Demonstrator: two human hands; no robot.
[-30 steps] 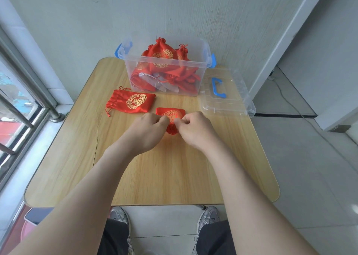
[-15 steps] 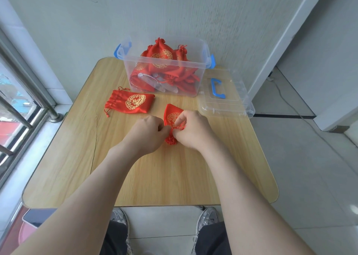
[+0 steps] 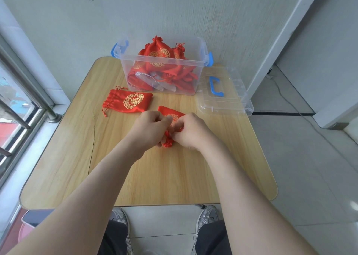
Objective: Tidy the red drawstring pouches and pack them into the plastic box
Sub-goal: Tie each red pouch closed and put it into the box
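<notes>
held pouch (image 3: 169,112): on table (image 3: 155,177), between both hands | left hand (image 3: 151,127): fingers curled, pinching held pouch | right hand (image 3: 191,133): fingers curled, pinching held pouch, hands close together | second pouch (image 3: 129,102): flat, far-left | plastic box (image 3: 193,84): far edge, pouches inside

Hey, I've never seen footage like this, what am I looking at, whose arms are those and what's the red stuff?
No machine here: these are a person's own arms, filmed by a camera worn on their head, looking down. The left hand and the right hand both pinch one red pouch. A second pouch lies flat on the wooden table, to its left. Behind stands a clear plastic box holding more pouches; its lid lies beside it.
</notes>
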